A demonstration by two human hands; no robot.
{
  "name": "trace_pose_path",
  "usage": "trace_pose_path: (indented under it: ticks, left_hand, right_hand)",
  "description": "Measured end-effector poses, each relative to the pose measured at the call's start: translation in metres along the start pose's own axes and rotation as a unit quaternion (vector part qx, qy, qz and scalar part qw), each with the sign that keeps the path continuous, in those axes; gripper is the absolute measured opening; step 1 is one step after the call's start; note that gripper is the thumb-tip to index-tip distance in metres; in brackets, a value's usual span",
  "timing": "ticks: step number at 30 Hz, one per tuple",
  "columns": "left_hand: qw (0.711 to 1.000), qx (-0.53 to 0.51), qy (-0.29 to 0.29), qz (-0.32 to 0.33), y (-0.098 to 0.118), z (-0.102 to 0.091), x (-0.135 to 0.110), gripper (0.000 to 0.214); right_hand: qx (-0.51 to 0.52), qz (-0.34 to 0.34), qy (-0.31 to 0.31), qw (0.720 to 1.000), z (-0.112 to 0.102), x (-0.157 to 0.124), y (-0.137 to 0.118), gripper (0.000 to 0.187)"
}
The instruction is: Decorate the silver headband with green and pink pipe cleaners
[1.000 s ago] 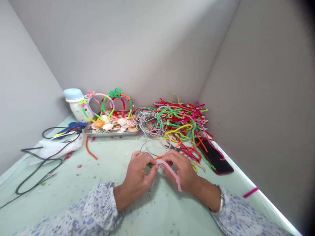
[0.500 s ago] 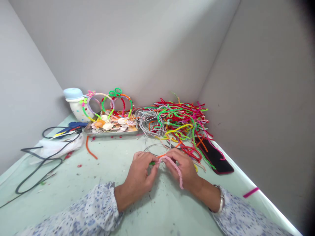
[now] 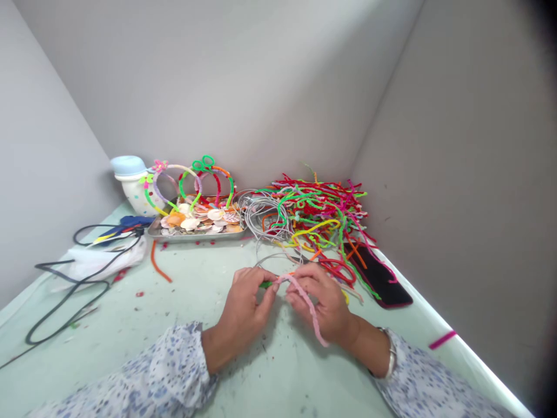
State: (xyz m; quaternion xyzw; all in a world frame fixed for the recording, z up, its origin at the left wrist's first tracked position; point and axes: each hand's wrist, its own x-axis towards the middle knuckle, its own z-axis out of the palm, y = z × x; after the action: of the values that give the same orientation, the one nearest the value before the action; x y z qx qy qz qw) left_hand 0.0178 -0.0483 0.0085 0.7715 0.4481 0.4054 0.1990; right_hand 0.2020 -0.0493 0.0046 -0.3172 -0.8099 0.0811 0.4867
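A fuzzy pink pipe cleaner (image 3: pixel 310 305) curves down in front of my right hand. Its upper end is pinched between the thumb and forefinger of my left hand (image 3: pixel 247 302). From that same pinch a short bit of green pipe cleaner (image 3: pixel 265 284) sticks out toward the palm. My right hand (image 3: pixel 325 296) is closed with curled fingers, its fingertips at an orange stretch of pipe cleaner (image 3: pixel 287 274) that runs between the hands behind the pink one. The inner side of the right-hand grip is partly covered by the pink strand.
Behind the hands lie a grey wire coil (image 3: pixel 267 217) and a tangled heap of pipe cleaners (image 3: pixel 326 200). A metal tray (image 3: pixel 198 237) of shells, colourful headbands (image 3: pixel 202 186), a white bottle (image 3: pixel 137 188), a black cable (image 3: pixel 72 278) and a dark phone (image 3: pixel 383 281) surround the workspace.
The pink pipe cleaner's free end has swung slightly lower and nearer. My right thumb and fingers have shifted off its upper part, while my left hand keeps its pinch.
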Motion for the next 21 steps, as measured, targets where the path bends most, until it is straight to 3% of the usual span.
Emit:
trace_pose_path:
  ticks: [4,11,21]
  left_hand:
    - [1.0,-0.002,-0.001,-0.007,-0.0003,0.0003,-0.0002,0.01]
    - [1.0,-0.008,-0.005,-0.002,0.0001,-0.0003,-0.0017,0.012]
    - [0.999,-0.018,-0.006,-0.026,0.0006,0.0008,-0.0031,0.012]
  right_hand:
    - [-0.023,-0.042,-0.056,0.997,0.0012,0.0,0.0007,0.012]
    - [-0.076,-0.033,-0.037,0.996,0.0042,-0.001,0.0061,0.028]
    - [-0.136,-0.016,-0.033,0.99,0.0064,-0.0042,0.0085,0.019]
